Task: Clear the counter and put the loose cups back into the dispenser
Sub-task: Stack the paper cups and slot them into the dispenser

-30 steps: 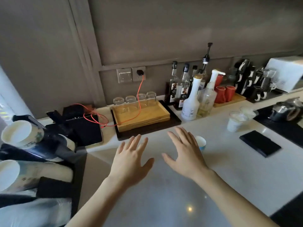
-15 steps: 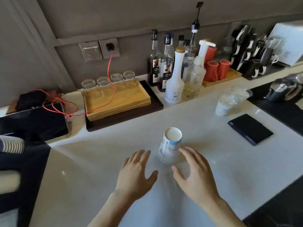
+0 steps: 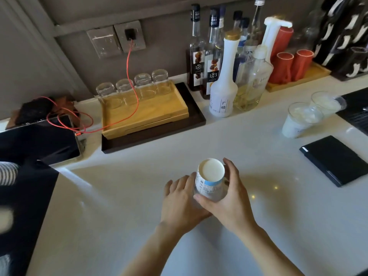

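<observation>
Both hands now on the upside-down paper cup (image 3: pixel 210 179), near-centre of the white counter (image 3: pixel 119 226).

Half a sec ago the hands flanked the cup w/o touching, fingers spread; now the right hand (image 3: pixel 229 202) wraps it from the right, thumb across the near side and fingers curled round the far side, while the left hand (image 3: pixel 182 204) lies against its left side w/ fingers together, fairly flat. Cup looks slightly tilted, base up; whether it has left the counter can't be told. Judged: grasp is made, so lifting and carrying to the dispenser comes next; no dispenser in view now. Two more cups (image 3: pixel 298 119) sit far right, apart from this one, beside a black pad (image 3: pixel 336 159), so clearing is barely begun. Thin paper wall: a hard squeeze could crush it.
</observation>
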